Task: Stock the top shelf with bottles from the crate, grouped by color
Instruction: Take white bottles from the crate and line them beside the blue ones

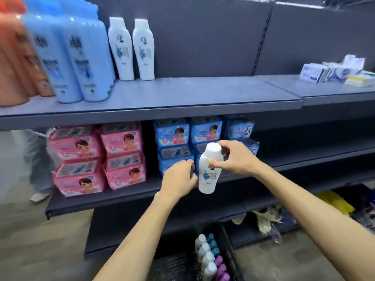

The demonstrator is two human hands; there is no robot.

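Step in hand: carrying one bottle up from the crate to the shelf.

Right hand [233, 159] grips the white plastic bottle with a rounded cap and blue label [209, 175]. The thumb lies across the front at the shoulder and the fingers [229, 146] wrap round behind the cap. The bottle is upright in mid-air, in front of the dark middle shelf [81, 205], well below the top shelf and above the crate.

Left hand [178, 177] is just beside the bottle's left side with its fingers curled. I can't tell if it's touching or gripping, since the contact is hidden.

The grey metal top shelf [203, 92] holds, from the left, orange bottles [16, 63] (blurred), pale blue bottles [81, 63], then two white bottles on the shelf [132, 51] side by side at the back. The shelf is bare to their right. The white group is started, so I'd put this one just right of that pair or in front of it.

The black plastic crate [228, 236] on the floor holds more white, teal-capped and purple bottles. I'd call the task partway done.

Next move calls for:
- Lift it and clear the shelf's front lip.
- Set it down upright, label forward, next to the white pair.
- Don't clip the pair, because tall narrow bottles likely tip easily.
- One hand looks enough.
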